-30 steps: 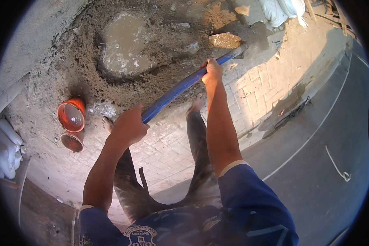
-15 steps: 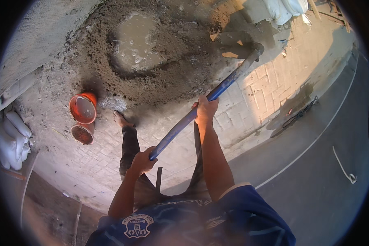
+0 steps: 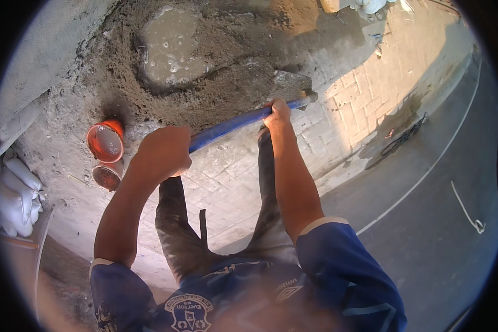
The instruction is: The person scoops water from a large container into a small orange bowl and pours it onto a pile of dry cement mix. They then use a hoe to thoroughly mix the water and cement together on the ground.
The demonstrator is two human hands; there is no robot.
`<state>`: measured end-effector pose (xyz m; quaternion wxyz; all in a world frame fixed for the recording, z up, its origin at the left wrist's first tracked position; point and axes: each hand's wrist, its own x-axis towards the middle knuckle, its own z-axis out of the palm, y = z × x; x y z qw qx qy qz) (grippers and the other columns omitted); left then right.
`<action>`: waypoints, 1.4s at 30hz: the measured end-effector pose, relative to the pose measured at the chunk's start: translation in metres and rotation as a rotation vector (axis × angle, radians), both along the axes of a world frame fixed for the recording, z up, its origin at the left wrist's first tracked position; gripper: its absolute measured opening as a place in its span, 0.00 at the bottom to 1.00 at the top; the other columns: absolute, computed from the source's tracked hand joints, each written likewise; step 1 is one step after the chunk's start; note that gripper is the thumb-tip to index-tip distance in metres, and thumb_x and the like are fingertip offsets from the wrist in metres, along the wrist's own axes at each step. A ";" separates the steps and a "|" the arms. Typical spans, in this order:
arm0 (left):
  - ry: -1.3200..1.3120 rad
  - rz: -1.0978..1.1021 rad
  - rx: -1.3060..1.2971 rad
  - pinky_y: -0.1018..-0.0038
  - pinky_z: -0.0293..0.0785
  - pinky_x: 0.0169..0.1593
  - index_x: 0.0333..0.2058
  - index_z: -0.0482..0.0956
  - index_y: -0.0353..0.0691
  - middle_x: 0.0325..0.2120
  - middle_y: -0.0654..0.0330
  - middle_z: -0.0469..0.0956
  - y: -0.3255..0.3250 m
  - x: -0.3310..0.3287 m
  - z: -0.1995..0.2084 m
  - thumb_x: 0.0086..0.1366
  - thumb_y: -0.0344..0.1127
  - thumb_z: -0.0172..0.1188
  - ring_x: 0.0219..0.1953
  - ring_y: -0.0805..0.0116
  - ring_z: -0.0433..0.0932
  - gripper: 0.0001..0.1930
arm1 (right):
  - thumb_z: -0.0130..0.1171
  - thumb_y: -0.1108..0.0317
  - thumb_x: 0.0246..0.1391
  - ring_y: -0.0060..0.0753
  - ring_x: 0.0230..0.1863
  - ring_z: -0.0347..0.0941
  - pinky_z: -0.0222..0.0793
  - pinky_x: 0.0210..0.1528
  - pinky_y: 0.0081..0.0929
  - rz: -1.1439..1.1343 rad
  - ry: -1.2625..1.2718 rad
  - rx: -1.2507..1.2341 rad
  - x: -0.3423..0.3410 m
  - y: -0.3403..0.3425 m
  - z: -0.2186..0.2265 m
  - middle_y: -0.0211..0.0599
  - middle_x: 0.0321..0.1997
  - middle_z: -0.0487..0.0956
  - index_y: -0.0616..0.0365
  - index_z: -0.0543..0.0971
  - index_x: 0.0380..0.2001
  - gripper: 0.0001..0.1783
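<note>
Both my hands grip a hoe with a blue handle [image 3: 229, 126]. My left hand [image 3: 166, 150] is closed round the near end of the handle, raised high. Farther along, close to the head, my right hand [image 3: 278, 112] is wrapped round it. The flat grey hoe blade [image 3: 293, 81] rests against the right edge of a heap of wet grey-brown mortar mix [image 3: 238, 94]. Inside the heap lies a pool of cloudy water [image 3: 171, 47], ringed by the mix.
Two orange buckets, one upright [image 3: 105, 141] and one tilted [image 3: 107, 175], stand left of my legs. White sacks [image 3: 17, 193] are piled at the far left. Brick paving [image 3: 365, 99] lies to the right, with a dark cord [image 3: 404, 135] on it. A rough wall [image 3: 44, 61] borders the upper left.
My left hand has risen and moved forward, bringing the handle nearly level. The hoe blade has come down and left onto the heap's edge. My right hand has shifted slightly forward.
</note>
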<state>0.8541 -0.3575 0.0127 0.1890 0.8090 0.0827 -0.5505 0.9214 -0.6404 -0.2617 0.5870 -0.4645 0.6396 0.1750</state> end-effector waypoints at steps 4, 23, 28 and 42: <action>-0.181 -0.122 0.092 0.58 0.74 0.46 0.39 0.79 0.38 0.33 0.50 0.81 0.048 0.025 0.041 0.48 0.33 0.69 0.40 0.50 0.80 0.17 | 0.49 0.81 0.45 0.37 0.22 0.68 0.70 0.26 0.40 -0.214 0.008 0.188 -0.016 0.077 0.024 0.38 0.23 0.68 0.61 0.68 0.27 0.05; -0.017 0.396 0.109 0.65 0.76 0.40 0.52 0.77 0.38 0.28 0.47 0.82 0.177 -0.132 0.089 0.42 0.29 0.76 0.33 0.58 0.83 0.33 | 0.56 0.76 0.56 0.41 0.30 0.74 0.74 0.34 0.40 0.039 -0.117 0.455 -0.099 0.191 0.163 0.40 0.33 0.72 0.62 0.72 0.34 0.04; 0.085 0.513 -0.241 0.58 0.75 0.44 0.55 0.74 0.45 0.31 0.48 0.82 0.007 -0.183 -0.005 0.50 0.43 0.70 0.37 0.49 0.82 0.32 | 0.55 0.72 0.53 0.36 0.21 0.69 0.68 0.25 0.36 0.278 -0.114 -0.129 -0.085 0.035 0.065 0.37 0.23 0.71 0.60 0.71 0.25 0.06; -0.034 -0.052 -0.018 0.56 0.73 0.45 0.44 0.75 0.37 0.33 0.48 0.81 0.017 -0.024 0.080 0.55 0.41 0.68 0.41 0.48 0.80 0.22 | 0.51 0.82 0.47 0.33 0.16 0.63 0.63 0.18 0.30 0.072 0.187 0.301 -0.090 0.065 0.009 0.35 0.20 0.67 0.59 0.63 0.25 0.08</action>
